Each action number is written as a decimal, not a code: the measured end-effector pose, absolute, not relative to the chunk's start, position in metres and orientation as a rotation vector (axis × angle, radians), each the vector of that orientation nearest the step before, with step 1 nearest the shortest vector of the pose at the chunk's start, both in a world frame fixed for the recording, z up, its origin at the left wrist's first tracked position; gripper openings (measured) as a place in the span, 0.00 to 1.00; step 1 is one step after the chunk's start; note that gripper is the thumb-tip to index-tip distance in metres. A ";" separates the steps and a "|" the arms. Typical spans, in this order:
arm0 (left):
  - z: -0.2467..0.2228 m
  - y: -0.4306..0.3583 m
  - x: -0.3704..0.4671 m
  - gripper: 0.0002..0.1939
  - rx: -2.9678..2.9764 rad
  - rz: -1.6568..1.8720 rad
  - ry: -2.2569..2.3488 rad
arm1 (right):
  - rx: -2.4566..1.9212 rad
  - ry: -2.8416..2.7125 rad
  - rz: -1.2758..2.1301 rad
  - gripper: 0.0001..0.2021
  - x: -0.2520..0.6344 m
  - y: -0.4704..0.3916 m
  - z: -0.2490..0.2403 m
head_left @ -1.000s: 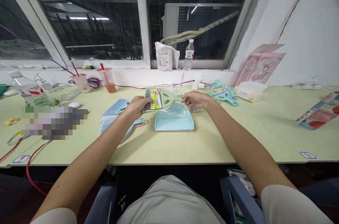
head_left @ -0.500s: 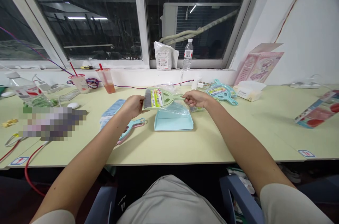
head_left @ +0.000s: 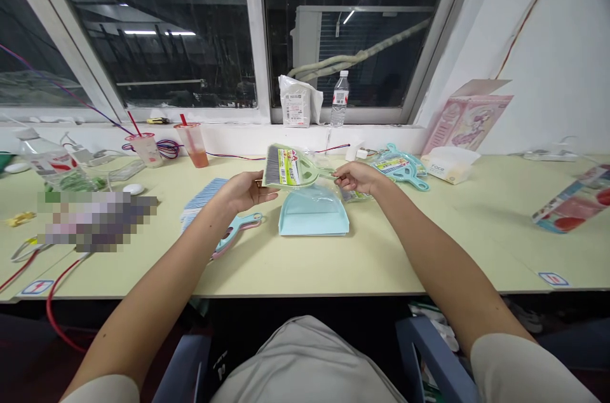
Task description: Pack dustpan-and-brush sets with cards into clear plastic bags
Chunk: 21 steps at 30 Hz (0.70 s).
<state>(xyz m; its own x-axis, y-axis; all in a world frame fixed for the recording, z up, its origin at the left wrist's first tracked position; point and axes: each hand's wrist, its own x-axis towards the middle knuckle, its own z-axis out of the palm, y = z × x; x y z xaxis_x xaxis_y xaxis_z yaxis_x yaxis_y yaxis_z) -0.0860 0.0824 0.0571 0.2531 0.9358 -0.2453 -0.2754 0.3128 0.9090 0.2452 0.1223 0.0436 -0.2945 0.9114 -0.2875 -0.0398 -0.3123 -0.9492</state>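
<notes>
A light green dustpan and brush set (head_left: 307, 173), with grey bristles and a yellow-green label, is held up above the table. My right hand (head_left: 355, 178) pinches the end of its handle. At the bristle end, my left hand (head_left: 244, 192) has its fingers stretched out beside and below the set's edge; whether they touch it, I cannot tell. Below the set, a light blue dustpan (head_left: 313, 215) rests on the table, partly covered by clear plastic. Left of it lie blue-bristled brushes (head_left: 203, 199) with blue and pink handles, partly hidden by my left forearm.
More wrapped blue dustpan sets (head_left: 403, 164) lie at the back right beside a tissue pack (head_left: 450, 163) and a pink box (head_left: 469, 120). Two drink cups (head_left: 193, 145) stand back left. A water bottle (head_left: 340, 101) is on the sill. A carton (head_left: 574, 199) is at far right.
My left hand's fingers have gone from pinching the set's bristle end to stretched out. The set has shifted slightly right and tilted, its label facing me more. My right hand still grips the handle.
</notes>
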 end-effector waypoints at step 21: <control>0.058 0.074 -0.077 0.07 0.874 1.069 0.845 | -1.283 -1.291 1.683 0.13 0.243 0.119 0.047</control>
<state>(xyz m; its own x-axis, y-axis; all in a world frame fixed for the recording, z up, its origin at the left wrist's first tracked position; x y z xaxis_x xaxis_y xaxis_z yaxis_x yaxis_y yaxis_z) -0.0773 0.0738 0.0580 0.2580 0.9548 -0.1475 -0.3640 0.2374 0.9006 0.2429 0.1187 0.0469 -0.3092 0.8998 -0.3077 0.0646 -0.3029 -0.9508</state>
